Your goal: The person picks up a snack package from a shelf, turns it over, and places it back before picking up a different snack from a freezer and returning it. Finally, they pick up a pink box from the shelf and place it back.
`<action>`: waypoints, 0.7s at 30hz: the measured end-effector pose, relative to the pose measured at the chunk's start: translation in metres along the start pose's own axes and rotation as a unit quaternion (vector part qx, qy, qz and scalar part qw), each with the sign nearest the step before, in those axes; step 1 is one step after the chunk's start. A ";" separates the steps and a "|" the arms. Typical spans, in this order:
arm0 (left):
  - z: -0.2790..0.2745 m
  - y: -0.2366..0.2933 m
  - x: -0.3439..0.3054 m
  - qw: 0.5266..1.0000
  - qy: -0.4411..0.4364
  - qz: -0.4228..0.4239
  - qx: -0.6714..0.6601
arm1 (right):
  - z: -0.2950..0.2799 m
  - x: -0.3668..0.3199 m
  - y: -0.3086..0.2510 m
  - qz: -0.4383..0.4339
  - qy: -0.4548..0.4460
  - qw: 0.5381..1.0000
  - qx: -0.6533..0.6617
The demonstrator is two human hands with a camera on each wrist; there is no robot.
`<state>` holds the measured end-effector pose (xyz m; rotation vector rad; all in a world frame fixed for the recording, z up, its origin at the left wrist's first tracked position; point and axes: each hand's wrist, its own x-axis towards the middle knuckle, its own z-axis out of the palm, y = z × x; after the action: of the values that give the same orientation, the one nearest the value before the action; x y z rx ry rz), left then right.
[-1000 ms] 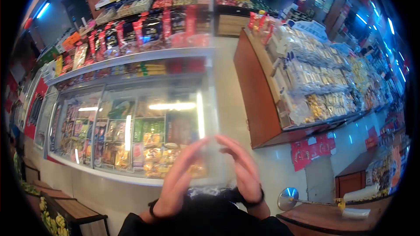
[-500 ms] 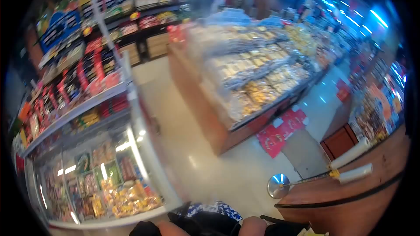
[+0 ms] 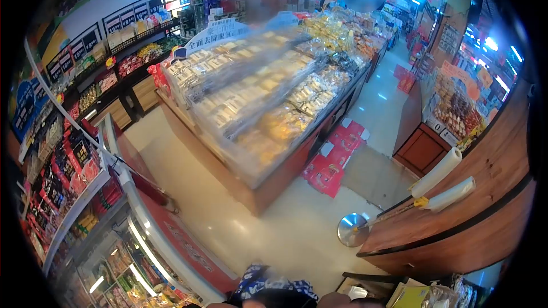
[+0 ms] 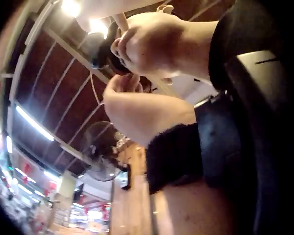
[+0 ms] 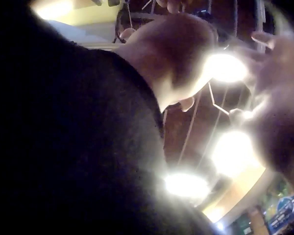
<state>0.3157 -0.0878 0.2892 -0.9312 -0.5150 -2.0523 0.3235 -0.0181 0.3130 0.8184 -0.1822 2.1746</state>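
Observation:
Both hands are raised near the person's head, out of the head view. In the left wrist view the left hand (image 4: 137, 110), above a black wristband (image 4: 174, 156), has its fingertips bent beside dark head-worn gear (image 4: 95, 51); whether they grip it I cannot tell. Part of the right hand (image 4: 100, 7) shows at the top there, one finger reaching down. The right wrist view has the right hand (image 5: 279, 98) large and blurred at the right, thumb and a finger apart, nothing seen between them. A black sleeve (image 5: 103, 132) fills the left of that view.
Ahead in the head view stands a wooden display island (image 3: 240, 197) of packaged goods. A glass-topped freezer (image 3: 188, 251) is at lower left, a wooden counter (image 3: 399, 245) with plastic bag rolls (image 3: 436, 171) at right. Red cardboard (image 3: 337, 162) lies on the floor.
The hands, held palm to palm at the bottom of the head view, have risen out of it. The head view has swung right and up, so the freezer slid left and the island fills the middle.

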 end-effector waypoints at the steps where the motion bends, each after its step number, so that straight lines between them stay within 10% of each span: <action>1: -0.024 -0.005 -0.002 0.999 -0.018 -0.042 0.008 | -0.020 0.000 0.008 0.018 -0.002 0.998 -0.057; 4: -0.085 -0.024 -0.006 0.976 0.025 -0.202 0.076 | -0.089 0.010 0.017 0.074 -0.022 0.969 -0.233; 5: -0.085 -0.036 0.003 0.944 0.123 -0.268 0.149 | -0.105 0.013 0.023 0.093 -0.029 0.952 -0.289; 11: -0.208 -0.067 -0.007 0.718 0.094 -0.607 0.329 | -0.171 0.028 0.081 0.238 -0.083 0.861 -0.442; 18: -0.301 -0.125 -0.022 0.646 0.151 -0.731 0.161 | -0.239 0.027 0.147 0.452 -0.028 0.724 -0.521; 21: -0.331 -0.165 -0.036 0.653 0.018 -0.732 0.194 | -0.282 0.021 0.164 0.487 0.007 0.708 -0.512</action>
<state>0.0536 -0.1794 0.0428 0.0049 -2.0963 -3.0006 0.0547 -0.0094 0.1274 -0.0428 -1.9879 2.3604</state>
